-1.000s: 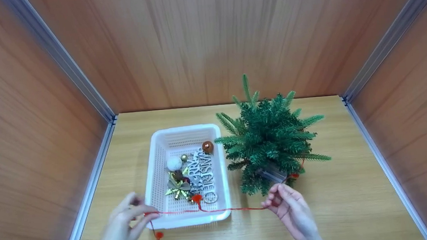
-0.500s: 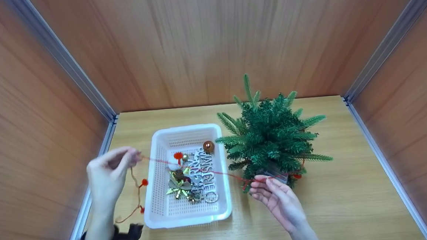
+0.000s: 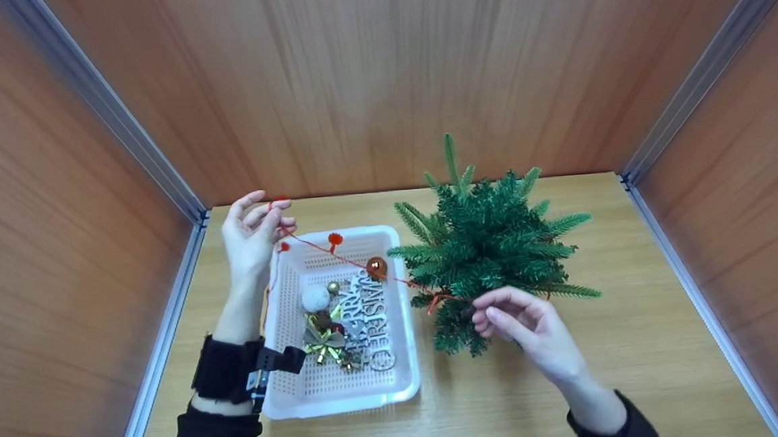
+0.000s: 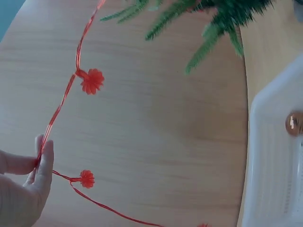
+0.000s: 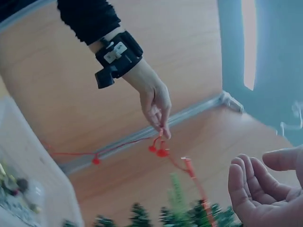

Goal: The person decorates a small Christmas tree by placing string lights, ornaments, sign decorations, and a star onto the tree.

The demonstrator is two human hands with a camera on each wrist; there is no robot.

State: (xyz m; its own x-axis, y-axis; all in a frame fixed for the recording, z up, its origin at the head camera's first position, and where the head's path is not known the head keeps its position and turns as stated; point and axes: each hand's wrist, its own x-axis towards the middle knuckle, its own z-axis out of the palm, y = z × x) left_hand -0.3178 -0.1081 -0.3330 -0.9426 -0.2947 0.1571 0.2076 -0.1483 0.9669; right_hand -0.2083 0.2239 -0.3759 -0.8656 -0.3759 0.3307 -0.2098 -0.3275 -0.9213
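My left hand [image 3: 249,244] is raised behind the far left corner of the white basket, pinching a red string garland [image 4: 92,81] between thumb and fingers. Small red flower-shaped pieces hang along the string. From this hand one length slants down across the basket to the left side of a small green Christmas tree [image 3: 491,239]; a loose tail drops beside the wrist. My right hand [image 3: 527,325] is at the tree's front, palm turned inward. Its fingers are loosely bent, with the thumb apart from them in the right wrist view, and nothing is between them.
The white basket [image 3: 340,406] holds a copper ball [image 3: 376,268], a white ball [image 3: 315,297], a silver lettered sign [image 3: 376,320] and a gold-green bow [image 3: 324,342]. Wooden panels with metal corner rails [image 3: 134,136] enclose the table at the back and sides.
My left hand has moved up and away from the basket's front, drawing the garland with it. The right hand has let go of the string, which now meets the tree's left side.
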